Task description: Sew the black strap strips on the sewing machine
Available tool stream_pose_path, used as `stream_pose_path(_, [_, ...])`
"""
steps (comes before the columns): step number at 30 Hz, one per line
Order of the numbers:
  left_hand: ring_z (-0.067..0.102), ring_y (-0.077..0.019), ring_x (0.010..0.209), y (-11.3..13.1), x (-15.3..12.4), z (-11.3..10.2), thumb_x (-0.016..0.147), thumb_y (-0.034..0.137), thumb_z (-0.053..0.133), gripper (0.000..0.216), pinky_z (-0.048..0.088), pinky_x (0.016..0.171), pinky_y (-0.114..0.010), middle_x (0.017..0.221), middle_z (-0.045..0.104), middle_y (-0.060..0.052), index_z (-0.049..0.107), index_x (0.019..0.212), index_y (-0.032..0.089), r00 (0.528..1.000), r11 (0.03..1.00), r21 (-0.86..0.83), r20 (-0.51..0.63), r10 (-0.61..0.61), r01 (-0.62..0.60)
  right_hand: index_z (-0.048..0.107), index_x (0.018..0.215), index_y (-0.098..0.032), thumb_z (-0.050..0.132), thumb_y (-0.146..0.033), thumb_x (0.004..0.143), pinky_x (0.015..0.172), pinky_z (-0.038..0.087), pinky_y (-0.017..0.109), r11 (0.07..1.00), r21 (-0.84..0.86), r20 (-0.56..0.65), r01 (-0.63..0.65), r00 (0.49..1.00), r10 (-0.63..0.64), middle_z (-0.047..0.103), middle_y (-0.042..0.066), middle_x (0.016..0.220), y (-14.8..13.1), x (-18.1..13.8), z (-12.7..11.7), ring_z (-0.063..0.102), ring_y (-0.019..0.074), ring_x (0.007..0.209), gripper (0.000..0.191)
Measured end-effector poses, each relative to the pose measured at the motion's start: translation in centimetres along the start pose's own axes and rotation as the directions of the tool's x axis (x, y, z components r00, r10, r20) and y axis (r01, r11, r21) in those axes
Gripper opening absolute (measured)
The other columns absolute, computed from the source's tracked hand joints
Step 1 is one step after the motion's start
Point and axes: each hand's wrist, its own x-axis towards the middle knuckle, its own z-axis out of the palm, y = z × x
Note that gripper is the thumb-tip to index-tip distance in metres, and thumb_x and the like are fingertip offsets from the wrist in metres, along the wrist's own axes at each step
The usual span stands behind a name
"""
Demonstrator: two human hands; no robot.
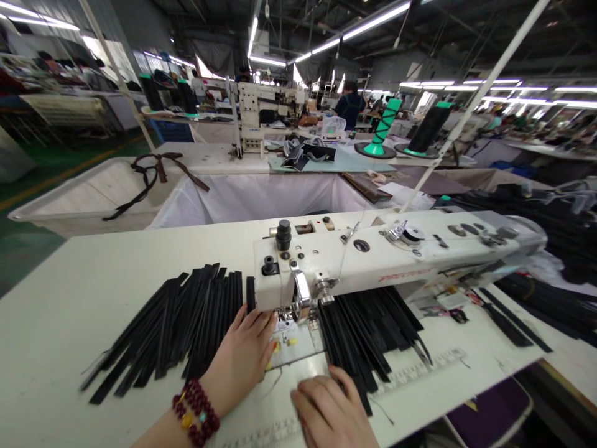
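My left hand point(249, 348) lies with its fingers stretched out beside the presser foot of the white sewing machine point(336, 258). Its fingertips reach the needle area, close to the end of a single black strip point(250, 292); whether they press on it is hidden. Left of that hand, a fanned row of black strips point(186, 317) rests on the table. My right hand point(331, 407) is low on the tabletop in front of the needle plate point(298, 345), fingers slightly bent and apart, with nothing visible in them. More black strips point(364, 330) lie under the machine arm.
A clear ruler point(420, 370) runs along the table's front. Small scissors point(448, 313) lie under the arm at right. Behind the table are a white-lined bin point(261, 196), a plastic tub point(93, 193) and thread cones point(385, 127). Another sewing machine point(254, 115) stands beyond.
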Motion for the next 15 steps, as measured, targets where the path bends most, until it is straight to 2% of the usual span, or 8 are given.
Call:
stream_pose_path(6, [0.061,-0.0280,0.115,-0.7,0.1,-1.1,0.093,0.018,0.048,0.029,0.044,0.107,-0.054,0.117,0.070,-0.011,0.068,0.114,0.017,0.999,0.991,-0.129,-0.043,0.033,-0.038,0.068,0.092,-0.019,0.038,-0.014,0.103,0.117,0.025,0.035,0.999,0.033,-0.055,-0.012,0.998,0.014,0.072,0.000,0.087,-0.1,0.1,0.2,0.066,0.0123,0.082,0.032])
stream_pose_path(10, [0.067,-0.0236,0.101,-3.3,3.1,-2.3,0.094,0.013,0.042,0.034,0.050,0.102,-0.047,0.105,0.073,-0.007,0.070,0.111,0.021,0.993,0.972,-0.215,-0.098,0.069,-0.089,0.068,0.090,-0.020,0.041,-0.013,0.101,0.118,0.026,0.035,0.999,0.046,-0.105,-0.010,0.994,0.015,0.072,-0.001,0.084,-0.1,-0.1,0.7,0.067,0.0117,0.079,0.030])
stream_pose_path(15, [0.068,-0.0212,0.096,-6.1,7.1,-2.4,0.091,0.015,0.046,0.034,0.058,0.088,-0.034,0.099,0.075,-0.003,0.071,0.111,0.023,0.981,0.972,-0.177,-0.139,0.132,-0.155,0.066,0.085,-0.023,0.042,-0.013,0.100,0.114,0.034,0.037,0.988,0.074,-0.271,-0.138,0.950,0.153,0.071,-0.002,0.076,-0.8,-1.5,3.1,0.067,0.0117,0.074,0.029])
